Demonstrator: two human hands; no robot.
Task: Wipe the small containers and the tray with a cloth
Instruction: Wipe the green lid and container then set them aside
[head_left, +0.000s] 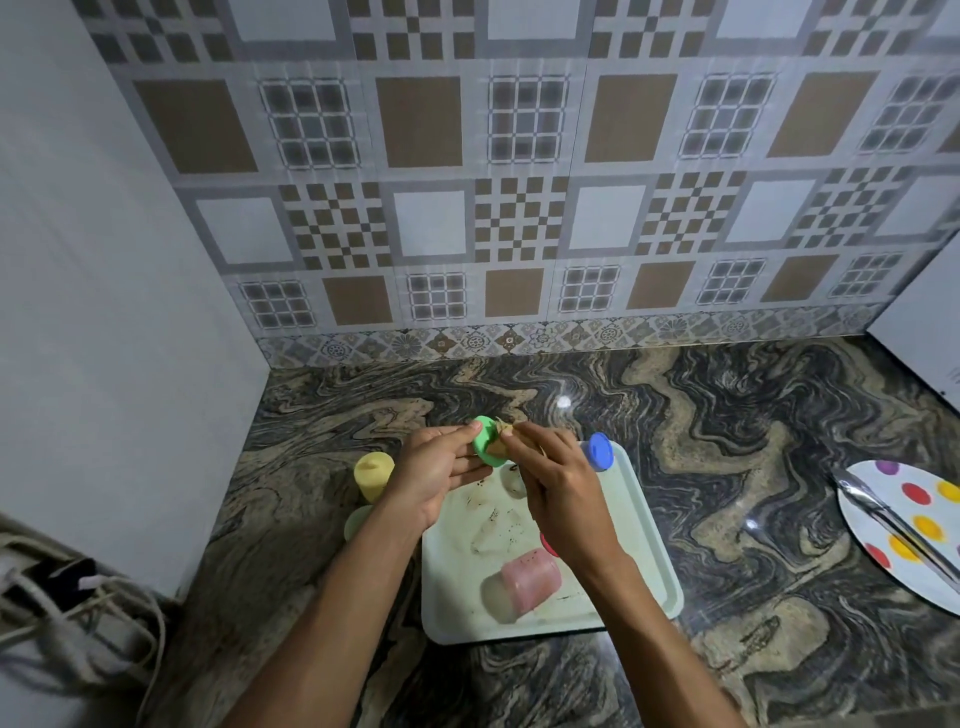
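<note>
My left hand (434, 467) holds a small green container (485, 441) above the far end of the pale green tray (652, 561). Against that container my right hand (556, 478) presses a small beige cloth (503, 429), mostly hidden by its fingers. A pink container (530, 578) lies on its side on the tray, which shows smudges and specks. At the tray's far right corner stands a blue-lidded container (599, 451). Left of the tray, on the counter, stands a yellow container (372, 474), with a pale green lid (357, 521) in front of it. Something red (546, 543) peeks out under my right wrist.
The marbled counter (727, 441) meets a tiled wall at the back and a white wall on the left. A dotted plate (914, 530) with metal tongs (893, 519) lies at the right. Cables (78, 597) hang at the lower left. A white appliance (924, 332) stands far right.
</note>
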